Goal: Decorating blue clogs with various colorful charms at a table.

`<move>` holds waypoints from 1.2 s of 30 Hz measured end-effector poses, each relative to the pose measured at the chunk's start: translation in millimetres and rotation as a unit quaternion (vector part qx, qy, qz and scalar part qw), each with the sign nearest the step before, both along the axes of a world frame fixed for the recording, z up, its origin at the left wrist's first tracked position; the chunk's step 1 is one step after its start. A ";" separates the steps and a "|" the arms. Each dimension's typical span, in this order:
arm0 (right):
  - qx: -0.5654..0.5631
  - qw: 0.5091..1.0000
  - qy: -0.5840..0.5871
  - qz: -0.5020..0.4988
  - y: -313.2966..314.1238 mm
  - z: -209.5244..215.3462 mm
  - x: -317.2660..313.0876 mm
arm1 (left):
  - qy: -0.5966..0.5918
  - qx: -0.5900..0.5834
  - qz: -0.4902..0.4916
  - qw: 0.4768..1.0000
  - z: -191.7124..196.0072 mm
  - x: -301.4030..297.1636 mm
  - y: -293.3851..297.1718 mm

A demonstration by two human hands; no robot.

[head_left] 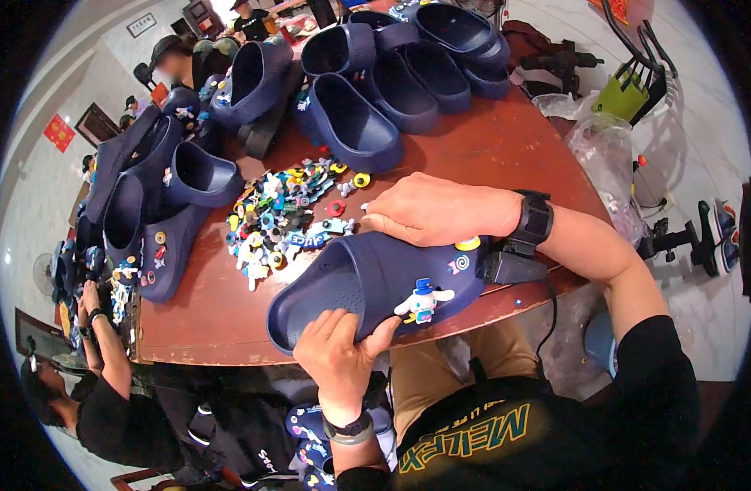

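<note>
My left hand (340, 348) grips the heel of a navy foam clog (367, 282) on the reddish-brown wooden tabletop (482, 147); my right hand (433, 210) lies flat across its top. A pile of small colourful charms (285, 213) sits just beyond. 1 red square sign (59, 132) hangs on the white wall.

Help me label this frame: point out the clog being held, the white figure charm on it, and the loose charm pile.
navy clog (367, 274), head view, upper surface.
white figure charm (424, 301), head view, its body.
charm pile (281, 213), head view, pile's middle.

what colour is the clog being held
Dark navy blue clog, gripped by the left hand; clearest in the head view.
</note>
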State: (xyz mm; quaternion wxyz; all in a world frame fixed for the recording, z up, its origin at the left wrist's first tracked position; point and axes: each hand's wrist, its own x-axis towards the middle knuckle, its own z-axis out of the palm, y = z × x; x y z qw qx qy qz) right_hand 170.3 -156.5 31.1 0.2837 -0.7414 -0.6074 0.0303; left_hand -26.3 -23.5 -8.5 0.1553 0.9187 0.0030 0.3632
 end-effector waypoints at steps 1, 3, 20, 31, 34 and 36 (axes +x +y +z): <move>0.000 1.000 0.001 0.001 1.3 1.9 -0.5 | 0.004 -0.003 0.004 1.000 -0.4 -0.8 0.5; -0.027 1.000 -0.012 0.009 2.4 6.5 -0.5 | 0.005 -0.004 0.007 1.000 0.3 -1.4 0.3; 0.053 0.985 0.147 0.070 -0.6 -4.4 15.0 | 0.015 -0.008 0.048 0.999 2.4 0.9 -11.3; 0.203 0.901 0.347 -0.162 -11.8 -26.4 73.0 | -0.035 0.032 0.159 0.986 -0.1 22.9 -20.8; 0.215 0.922 0.282 -0.158 -3.5 -36.5 67.5 | -0.047 0.029 0.175 0.983 -2.5 26.1 -19.1; 0.143 0.965 0.159 -0.151 -1.1 -28.3 50.9 | -0.050 0.004 0.173 0.984 -2.2 22.9 -15.6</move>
